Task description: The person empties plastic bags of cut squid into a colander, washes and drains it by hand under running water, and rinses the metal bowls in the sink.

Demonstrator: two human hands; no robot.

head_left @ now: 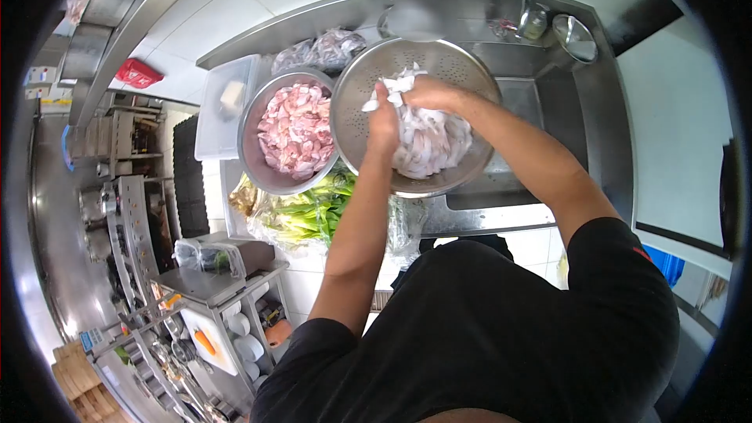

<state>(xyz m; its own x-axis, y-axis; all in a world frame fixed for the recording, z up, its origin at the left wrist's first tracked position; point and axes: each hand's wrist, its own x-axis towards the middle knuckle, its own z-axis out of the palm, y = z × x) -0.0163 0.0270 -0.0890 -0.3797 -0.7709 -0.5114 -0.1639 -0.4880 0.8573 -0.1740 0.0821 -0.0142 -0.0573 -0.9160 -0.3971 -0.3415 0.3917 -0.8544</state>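
Both hands [428, 93] grasping white strips [432, 145], long axes at mixed angles, above perforated bowl [356, 82]

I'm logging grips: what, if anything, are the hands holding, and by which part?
The left hand and right hand hold white pieces between them over the metal colander; exactly where each piece is gripped cannot be told.

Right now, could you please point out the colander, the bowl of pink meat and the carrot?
Colander [356, 90], head view: bare perforated inner wall.
Bowl of pink meat [250, 131], head view: left inner wall.
Carrot [204, 341], head view: middle of its body.
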